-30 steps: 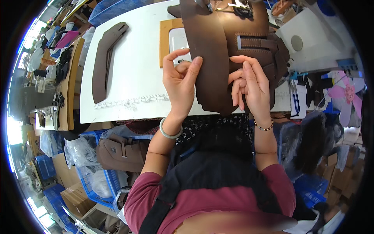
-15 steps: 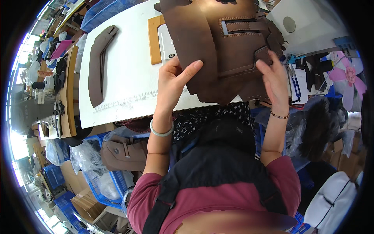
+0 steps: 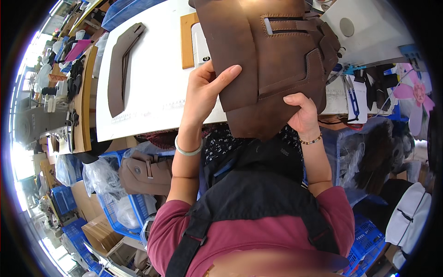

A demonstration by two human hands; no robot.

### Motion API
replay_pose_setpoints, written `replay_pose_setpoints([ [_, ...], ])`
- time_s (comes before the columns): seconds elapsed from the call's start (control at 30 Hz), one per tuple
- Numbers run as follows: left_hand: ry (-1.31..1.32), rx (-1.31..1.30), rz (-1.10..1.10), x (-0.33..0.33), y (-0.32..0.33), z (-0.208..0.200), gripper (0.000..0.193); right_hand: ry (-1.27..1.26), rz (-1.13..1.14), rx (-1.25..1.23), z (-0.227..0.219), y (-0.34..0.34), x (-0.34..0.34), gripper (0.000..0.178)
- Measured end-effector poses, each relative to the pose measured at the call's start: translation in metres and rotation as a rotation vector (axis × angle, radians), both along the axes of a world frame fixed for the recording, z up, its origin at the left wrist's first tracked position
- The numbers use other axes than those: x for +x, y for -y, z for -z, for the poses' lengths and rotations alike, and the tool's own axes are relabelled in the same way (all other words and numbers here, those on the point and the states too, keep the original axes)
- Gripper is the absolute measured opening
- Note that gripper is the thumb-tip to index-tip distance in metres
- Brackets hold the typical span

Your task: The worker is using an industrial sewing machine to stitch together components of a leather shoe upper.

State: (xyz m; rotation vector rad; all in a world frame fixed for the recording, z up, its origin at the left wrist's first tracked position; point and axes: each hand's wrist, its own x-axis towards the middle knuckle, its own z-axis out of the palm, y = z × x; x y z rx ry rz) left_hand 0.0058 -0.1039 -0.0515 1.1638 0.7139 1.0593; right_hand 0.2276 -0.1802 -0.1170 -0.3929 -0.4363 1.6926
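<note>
Over the near edge of the table (image 3: pixel 159 87) juts a stitched brown leather panel (image 3: pixel 281 67); white tabletop lies open between a tan wooden board (image 3: pixel 187 44) and a folded brown strip (image 3: pixel 121 69) at left. The left hand (image 3: pixel 201 94) pinches the panel's left edge; the right hand (image 3: pixel 305 115) its near-right edge, thumb above, other fingers hidden.

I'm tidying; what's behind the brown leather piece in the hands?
A wooden strip, a white plate and tabletop show left of the leather piece; whatever it covers can't be seen.
</note>
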Motion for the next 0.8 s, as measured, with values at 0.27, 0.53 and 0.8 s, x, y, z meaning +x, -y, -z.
replay_pose_setpoints([
  [0.27,-0.028,0.037,-0.045,0.003,0.005,-0.004,0.024,-0.001,-0.019,0.034,-0.002,0.002,0.000,0.039],
  [0.53,-0.099,0.076,-0.089,0.004,0.008,-0.007,0.026,0.074,0.039,0.013,-0.015,0.005,-0.006,0.040],
  [0.8,-0.132,0.092,-0.073,0.003,0.008,-0.008,0.025,0.148,0.056,-0.011,-0.025,0.007,-0.012,0.044],
])
